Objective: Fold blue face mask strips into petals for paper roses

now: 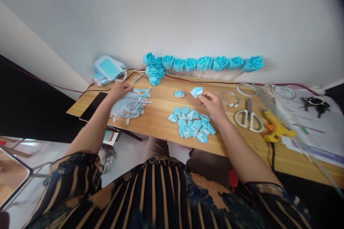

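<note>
One blue piece is in the right hand; left hand, nearer the surface's left edge, hold unclear.

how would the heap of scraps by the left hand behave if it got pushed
The heap is probably very light and floppy, since its pieces look thin, sheer and crumpled. It would likely spread rather than slide as one, as loose strips jut from its edge.
</note>
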Action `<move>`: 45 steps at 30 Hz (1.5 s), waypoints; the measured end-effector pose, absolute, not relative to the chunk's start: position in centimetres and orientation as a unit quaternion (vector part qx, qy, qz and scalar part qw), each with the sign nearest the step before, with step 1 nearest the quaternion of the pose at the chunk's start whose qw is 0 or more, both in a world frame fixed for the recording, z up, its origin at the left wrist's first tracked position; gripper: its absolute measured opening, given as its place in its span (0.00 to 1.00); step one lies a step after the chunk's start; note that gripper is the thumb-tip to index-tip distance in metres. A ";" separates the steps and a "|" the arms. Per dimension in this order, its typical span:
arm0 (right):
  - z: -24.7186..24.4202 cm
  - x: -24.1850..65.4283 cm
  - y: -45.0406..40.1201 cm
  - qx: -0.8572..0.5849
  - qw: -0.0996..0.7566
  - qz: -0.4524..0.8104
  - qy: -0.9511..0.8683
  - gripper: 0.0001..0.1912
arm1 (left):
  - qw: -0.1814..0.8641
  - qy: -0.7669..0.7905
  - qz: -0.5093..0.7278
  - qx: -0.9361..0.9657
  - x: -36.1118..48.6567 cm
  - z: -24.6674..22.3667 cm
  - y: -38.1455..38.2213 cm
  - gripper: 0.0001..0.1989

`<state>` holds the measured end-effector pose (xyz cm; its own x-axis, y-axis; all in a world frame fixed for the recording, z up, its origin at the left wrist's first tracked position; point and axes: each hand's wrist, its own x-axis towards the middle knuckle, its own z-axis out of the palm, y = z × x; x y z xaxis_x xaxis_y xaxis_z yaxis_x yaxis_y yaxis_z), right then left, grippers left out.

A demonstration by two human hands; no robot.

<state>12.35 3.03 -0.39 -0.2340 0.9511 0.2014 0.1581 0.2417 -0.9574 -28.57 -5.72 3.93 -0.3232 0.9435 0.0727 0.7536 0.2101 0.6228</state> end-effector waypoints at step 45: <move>0.1 13.8 3.8 -0.383 0.425 0.499 -0.650 0.12 | 0.438 0.512 0.373 0.637 -6.6 2.2 1.6 0.11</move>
